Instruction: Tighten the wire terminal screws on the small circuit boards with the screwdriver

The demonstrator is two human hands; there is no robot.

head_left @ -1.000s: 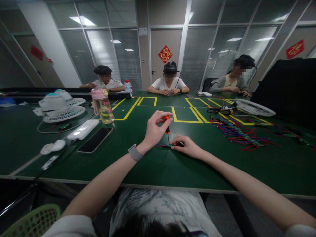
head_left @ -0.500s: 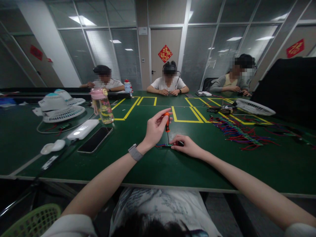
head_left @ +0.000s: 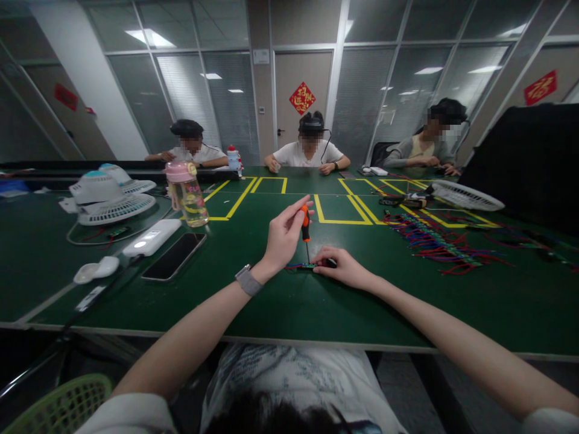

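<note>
My left hand (head_left: 286, 230) grips the handle of an orange and black screwdriver (head_left: 306, 229), which stands nearly upright with its shaft pointing down. The screwdriver's tip meets a small green circuit board (head_left: 306, 266) on the table. Red and blue wires run out from the board's left end. My right hand (head_left: 340, 266) rests on the table and pinches the board's right end between thumb and fingers. The fingers hide part of that end. To the right lies a long row of similar boards (head_left: 434, 240) with red and blue wires.
On the left are a phone (head_left: 174, 256), a white power strip (head_left: 152, 237), a pink-lidded bottle (head_left: 187, 193) and white fans (head_left: 112, 196). Another fan grille (head_left: 468, 196) lies at the right, beside a dark panel (head_left: 529, 163). Three people sit across the green table (head_left: 362, 319).
The screwdriver handle and my left hand have shifted very slightly; the tip stays on the board. My right hand keeps its place. Across the table, the middle person's hands have moved apart.
</note>
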